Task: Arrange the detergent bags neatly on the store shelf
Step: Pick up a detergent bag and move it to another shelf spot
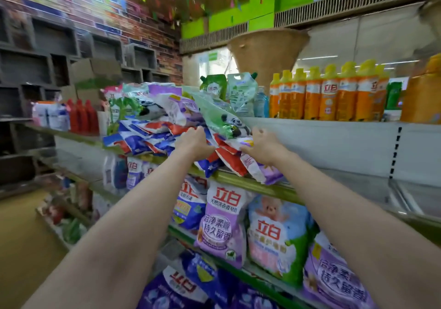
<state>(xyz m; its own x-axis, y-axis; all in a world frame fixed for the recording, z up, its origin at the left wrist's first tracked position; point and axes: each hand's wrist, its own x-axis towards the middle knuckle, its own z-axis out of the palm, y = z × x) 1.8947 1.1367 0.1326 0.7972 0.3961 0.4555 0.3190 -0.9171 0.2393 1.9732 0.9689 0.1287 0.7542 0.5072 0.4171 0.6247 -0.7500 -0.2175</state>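
Observation:
A loose, untidy pile of detergent bags (143, 137) lies on the middle shelf (262, 186): blue-red-white ones below, purple ones and a green panda bag (214, 115) on top. Some bags hang over the shelf's front edge. My left hand (193, 141) grips the pile's right end from the left, its fingers hidden among the bags. My right hand (262, 146) holds the same end from the right, thumb under a white-purple bag (260, 170) and fingers curled by the green bag's lower edge.
Orange bottles (329, 94) and green pouches (214, 86) stand on the top shelf. Red bottles (82, 118) stand left of the pile. Upright purple and blue bags (222, 222) fill the shelf below. Bare shelf board (346, 172) stretches right of my right hand.

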